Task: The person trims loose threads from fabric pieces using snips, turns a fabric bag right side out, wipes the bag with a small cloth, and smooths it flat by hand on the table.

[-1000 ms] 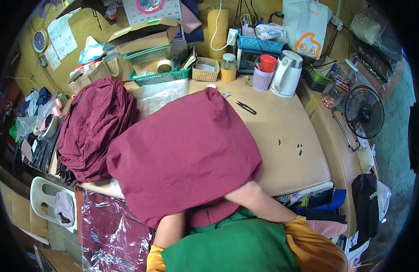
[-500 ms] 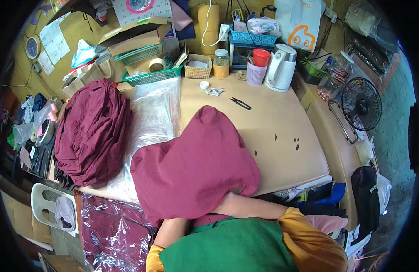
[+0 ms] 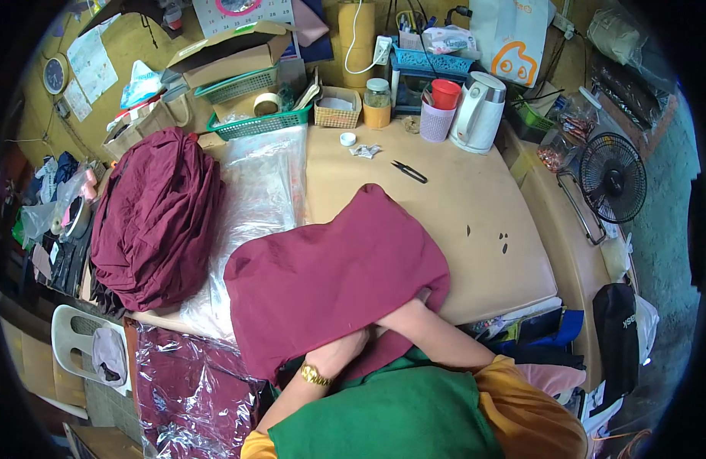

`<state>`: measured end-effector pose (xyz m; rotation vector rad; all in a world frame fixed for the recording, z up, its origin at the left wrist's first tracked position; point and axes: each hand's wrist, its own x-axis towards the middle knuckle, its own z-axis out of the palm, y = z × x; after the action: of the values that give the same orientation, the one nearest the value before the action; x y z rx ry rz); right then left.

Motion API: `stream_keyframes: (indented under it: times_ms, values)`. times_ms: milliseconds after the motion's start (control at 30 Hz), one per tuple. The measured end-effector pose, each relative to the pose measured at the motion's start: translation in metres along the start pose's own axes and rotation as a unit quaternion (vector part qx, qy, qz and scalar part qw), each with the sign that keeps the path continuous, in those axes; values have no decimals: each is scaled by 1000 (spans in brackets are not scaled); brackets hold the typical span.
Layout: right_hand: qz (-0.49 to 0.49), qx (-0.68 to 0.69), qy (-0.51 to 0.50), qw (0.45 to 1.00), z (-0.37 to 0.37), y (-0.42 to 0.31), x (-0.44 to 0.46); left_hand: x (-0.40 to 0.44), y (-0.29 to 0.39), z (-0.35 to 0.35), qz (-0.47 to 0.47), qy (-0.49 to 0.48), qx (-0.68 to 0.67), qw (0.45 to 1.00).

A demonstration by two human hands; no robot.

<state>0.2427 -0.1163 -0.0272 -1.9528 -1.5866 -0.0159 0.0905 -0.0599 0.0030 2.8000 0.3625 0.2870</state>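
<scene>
A maroon cloth point(image 3: 330, 268) lies bunched over the front of the table, its top corner pointing away from me. My left hand point(image 3: 339, 353), with a gold watch on the wrist, is at the cloth's lower edge; its fingers are hidden under the fabric. My right hand point(image 3: 410, 310) reaches inside the cloth on the right, with only a small part of it showing and its fingers covered. To the left sits a large heap of maroon cloth point(image 3: 158, 222). Clear plastic bags point(image 3: 257, 183) lie flat between the heap and the cloth.
Black thread snips point(image 3: 409, 171), a white cap point(image 3: 347, 139) and crumpled paper lie on the tan table point(image 3: 490, 199). Behind are baskets, a jar point(image 3: 376, 103), a cup and a white kettle point(image 3: 477, 113). A fan point(image 3: 613, 177) stands right; plastic-wrapped maroon goods point(image 3: 188, 382) are front left.
The cloth has come down and nearer to me from its raised, spread-out position, uncovering the plastic bags and white cap. My left wrist and watch have come out from under it.
</scene>
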Motion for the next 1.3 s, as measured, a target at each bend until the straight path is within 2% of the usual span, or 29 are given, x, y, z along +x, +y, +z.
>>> stream_keyframes:
  times_ms: [33, 167, 233, 267, 333, 367, 433, 467, 533, 567, 667, 733, 767, 900, 967, 1000, 1067, 1300]
  values:
    - [-14, -6, -8, 1000, 1, -5, -8, -11, -10, 5, 36, -8, 31, 999]
    - [-68, -49, -51, 995, 4, -19, -37, -36, -24, 23, 55, -27, 93, 994]
    - [-67, -48, -75, 994, -3, -24, -43, -38, -27, 28, 74, -31, 177, 981]
    - [-42, -15, -92, 995, -9, -29, -44, -36, -26, 28, 72, -31, 178, 981]
    - [40, 81, -137, 986, -23, -38, -45, -23, -24, 26, 1, 52, 98, 994]
    - [40, 81, -136, 986, -23, -37, -49, -19, -28, 25, 1, 52, 99, 994]
    - [1, -30, -139, 990, -18, -35, -63, -13, -41, 25, 39, 22, 92, 995]
    - [2, -28, -142, 990, -18, -34, -66, -6, -47, 24, 37, 20, 91, 995]
    - [18, -41, -161, 986, -17, -33, -70, 10, -58, 20, -36, -22, -110, 993]
    - [13, -39, -165, 985, -20, -33, -70, 18, -63, 20, -37, -27, -105, 993]
    - [-14, -76, -149, 986, -37, -33, -61, 29, -68, 13, -31, 32, -126, 991]
    - [70, -52, -284, 955, -51, -33, -52, 27, -76, 15, -37, 48, -75, 995]
    - [35, -79, -226, 970, -39, -24, -61, 27, -82, 17, -37, 60, -27, 997]
    - [44, -68, -257, 963, -36, -21, -61, 25, -91, 29, -31, 56, -12, 998]
    - [-14, -99, -199, 975, -37, -22, -61, 33, -86, 33, -61, 21, 32, 997]
    - [-17, -98, -202, 974, -41, -24, -58, 40, -86, 36, -71, 8, 40, 997]
    - [59, -42, -315, 946, -53, -29, -46, 53, -90, 39, -82, 1, 41, 996]
    - [43, -61, -277, 958, -55, -35, -45, 79, -97, 51, -87, 24, 40, 995]
